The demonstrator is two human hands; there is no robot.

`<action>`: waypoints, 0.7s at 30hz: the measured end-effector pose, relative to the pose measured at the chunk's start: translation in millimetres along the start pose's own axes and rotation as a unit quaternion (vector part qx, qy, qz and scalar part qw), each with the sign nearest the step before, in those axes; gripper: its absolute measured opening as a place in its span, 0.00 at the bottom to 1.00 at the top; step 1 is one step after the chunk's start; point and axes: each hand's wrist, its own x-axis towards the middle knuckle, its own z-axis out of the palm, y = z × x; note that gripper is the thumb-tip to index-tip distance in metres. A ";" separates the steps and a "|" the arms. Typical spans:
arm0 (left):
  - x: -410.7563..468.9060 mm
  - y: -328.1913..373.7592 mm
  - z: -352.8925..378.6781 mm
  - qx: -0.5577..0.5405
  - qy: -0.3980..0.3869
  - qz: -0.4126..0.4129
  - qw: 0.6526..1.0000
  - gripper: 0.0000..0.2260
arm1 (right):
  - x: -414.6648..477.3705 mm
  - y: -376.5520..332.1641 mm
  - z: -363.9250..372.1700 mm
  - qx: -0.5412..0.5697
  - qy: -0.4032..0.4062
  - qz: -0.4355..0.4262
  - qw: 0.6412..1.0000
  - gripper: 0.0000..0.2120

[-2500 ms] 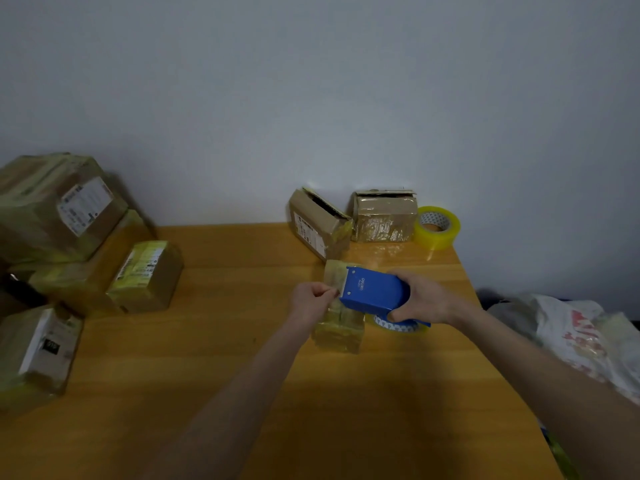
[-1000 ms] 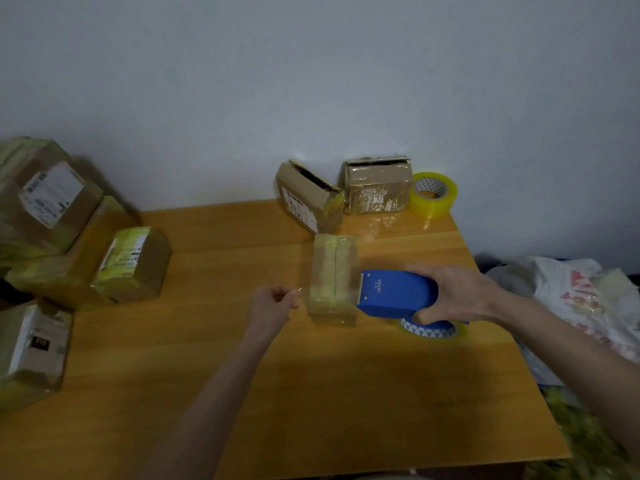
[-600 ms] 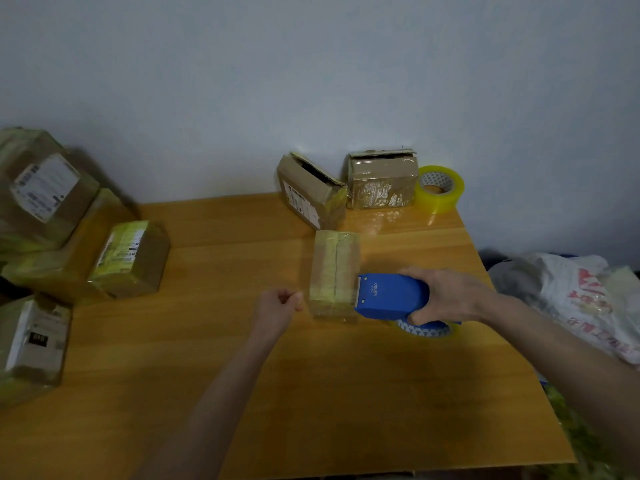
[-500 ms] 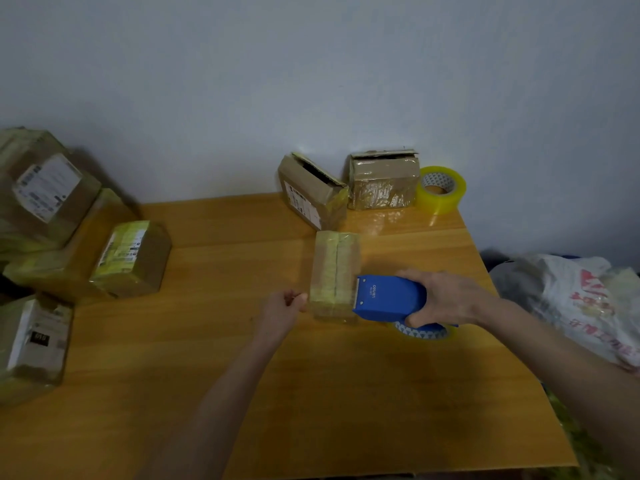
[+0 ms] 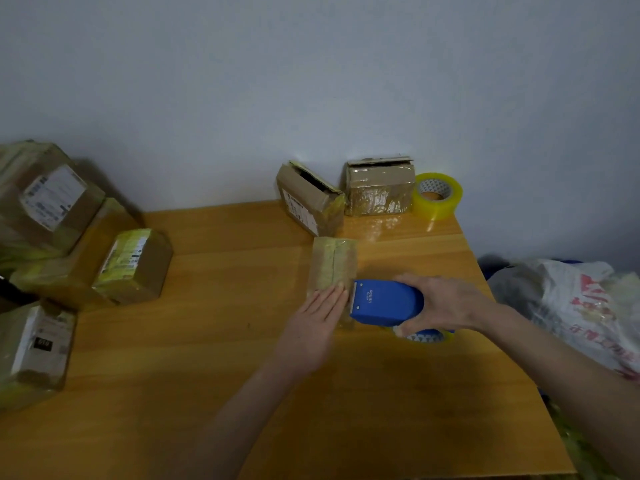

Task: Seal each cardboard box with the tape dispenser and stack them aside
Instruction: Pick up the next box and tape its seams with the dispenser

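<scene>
- A small taped cardboard box [image 5: 334, 263] lies flat on the wooden worktop [image 5: 214, 358], right of centre, its long side running away from the person.
- The left hand [image 5: 313, 327] lies flat on the near end of this box, fingers stretched out and together — released, grasping nothing.
- The right hand [image 5: 446, 303] is wrapped around a blue tape dispenser [image 5: 386, 303], whose toothed front edge sits at the box's near right side, just beside the left fingertips. A roll of tape shows under the dispenser's rear.
- At the worktop's far edge, against the wall, stand two more boxes: an open-topped box [image 5: 308, 199] tilted leftward, and a crumpled taped box [image 5: 379, 187] to its right.
- A spare roll of yellowish tape [image 5: 437, 195] rests just beside the crumpled box, at the far right corner.
- On the left, taped parcels with shipping labels [image 5: 69, 233] are stacked and leaning on each other — one more parcel [image 5: 34, 351] sits nearer, at the left edge.
- A plastic bag [image 5: 571, 306] lies beyond the worktop's right edge.
</scene>
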 end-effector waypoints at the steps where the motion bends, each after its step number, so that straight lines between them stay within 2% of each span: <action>1: -0.2 -0.4 1.5 0.007 -0.005 -0.005 1.000 0.34 | -0.5 2.7 0.9 0.003 0.005 0.001 1.000 0.41; 7: -0.4 -1.2 2.9 0.017 -0.022 -0.002 1.000 0.36 | -11.8 21.3 6.8 0.052 0.015 -0.005 0.998 0.37; 15: 0.3 1.3 -7.0 0.008 -0.032 -0.001 0.999 0.33 | -30.1 46.1 0.9 0.070 -0.007 0.010 0.997 0.37; 21: -0.1 0.1 -7.0 0.012 -0.041 -0.002 0.999 0.34 | -18.6 28.5 5.0 -0.029 -0.033 0.027 0.999 0.34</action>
